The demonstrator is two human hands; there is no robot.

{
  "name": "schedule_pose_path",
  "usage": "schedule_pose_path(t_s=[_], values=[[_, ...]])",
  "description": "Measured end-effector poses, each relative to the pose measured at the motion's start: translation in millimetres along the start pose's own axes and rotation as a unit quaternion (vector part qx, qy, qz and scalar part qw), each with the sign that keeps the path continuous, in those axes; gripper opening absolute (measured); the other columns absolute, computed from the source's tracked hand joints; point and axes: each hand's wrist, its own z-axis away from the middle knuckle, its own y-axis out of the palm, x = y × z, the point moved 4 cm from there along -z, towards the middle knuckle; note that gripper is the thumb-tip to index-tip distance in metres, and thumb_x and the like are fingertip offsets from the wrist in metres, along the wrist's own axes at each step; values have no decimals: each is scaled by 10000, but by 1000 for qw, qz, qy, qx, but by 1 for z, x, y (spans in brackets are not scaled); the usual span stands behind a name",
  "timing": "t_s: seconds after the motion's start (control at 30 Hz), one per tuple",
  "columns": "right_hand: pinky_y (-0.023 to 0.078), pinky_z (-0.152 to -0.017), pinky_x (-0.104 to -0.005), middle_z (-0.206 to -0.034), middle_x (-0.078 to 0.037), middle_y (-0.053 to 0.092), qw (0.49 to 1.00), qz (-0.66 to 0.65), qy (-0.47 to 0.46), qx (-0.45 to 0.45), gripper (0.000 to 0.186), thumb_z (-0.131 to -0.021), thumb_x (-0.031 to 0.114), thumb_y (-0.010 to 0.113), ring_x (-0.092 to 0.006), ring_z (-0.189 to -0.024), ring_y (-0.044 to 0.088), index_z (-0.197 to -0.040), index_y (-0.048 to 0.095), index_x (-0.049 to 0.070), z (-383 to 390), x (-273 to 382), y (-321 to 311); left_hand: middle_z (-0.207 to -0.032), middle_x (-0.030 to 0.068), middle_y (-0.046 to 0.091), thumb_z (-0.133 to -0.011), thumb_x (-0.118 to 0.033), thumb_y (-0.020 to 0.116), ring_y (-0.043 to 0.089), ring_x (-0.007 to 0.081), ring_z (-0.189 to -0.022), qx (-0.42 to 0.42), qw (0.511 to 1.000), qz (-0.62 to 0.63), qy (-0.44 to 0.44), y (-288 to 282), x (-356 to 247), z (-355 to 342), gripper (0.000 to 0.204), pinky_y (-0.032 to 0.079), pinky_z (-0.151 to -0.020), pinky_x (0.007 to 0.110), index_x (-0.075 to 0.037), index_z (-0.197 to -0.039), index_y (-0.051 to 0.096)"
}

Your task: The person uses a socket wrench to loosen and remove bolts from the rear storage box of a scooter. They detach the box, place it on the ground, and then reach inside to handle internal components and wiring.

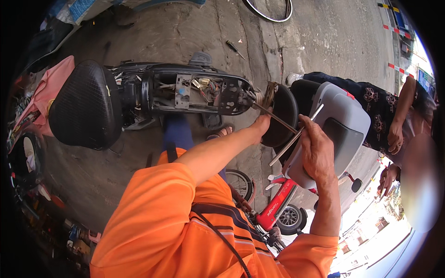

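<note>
My right hand (315, 150) grips the crossbar of a metal T-handle wrench (279, 119), whose shaft reaches to the perforated plate at the end of an exposed black scooter frame (235, 97). My left hand (260, 125) is closed around the shaft closer to that plate, its fingertips partly hidden. Just beyond the wrench are a round black pad (282, 104) and a grey rear box (345, 118). Wiring (204, 88) shows inside the frame. At the left sits a padded black saddle (83, 111).
A person (380, 116) stands at the right, hands near the box. A screwdriver (234, 48) and a wheel rim (248, 9) lie on the concrete floor (315, 37). A red two-wheeler (276, 208) is below the box. Pink cloth (48, 90) hangs at the left.
</note>
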Motion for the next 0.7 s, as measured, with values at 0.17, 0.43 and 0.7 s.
schedule_pose_path(t_s=[0.17,0.43,0.7], values=[[519,-748,-386,-984,-150,656,981,122,-146,22,498,-774,104,697,-315,-852,633,-1247,557,32,7,7,-4,-1486,171,403,-914,-720,280,369,331,-1378,-79,987,-91,102,-5,5,-2,853,300,-1105,442,-79,-1471,362],[517,-698,-375,-925,-133,651,960,158,-232,11,516,-750,149,742,-286,-796,620,-1215,563,14,9,10,5,-1232,222,578,-927,-677,358,528,279,-1161,-170,958,-58,223,-5,16,-14,838,385,-991,375,82,-1214,570],[503,-690,-376,-894,-122,636,956,178,-233,6,500,-757,128,723,-285,-783,610,-1221,566,31,10,12,11,-1357,247,491,-928,-644,396,449,306,-1281,-66,970,-16,234,1,16,-8,853,338,-1053,389,95,-1351,443]])
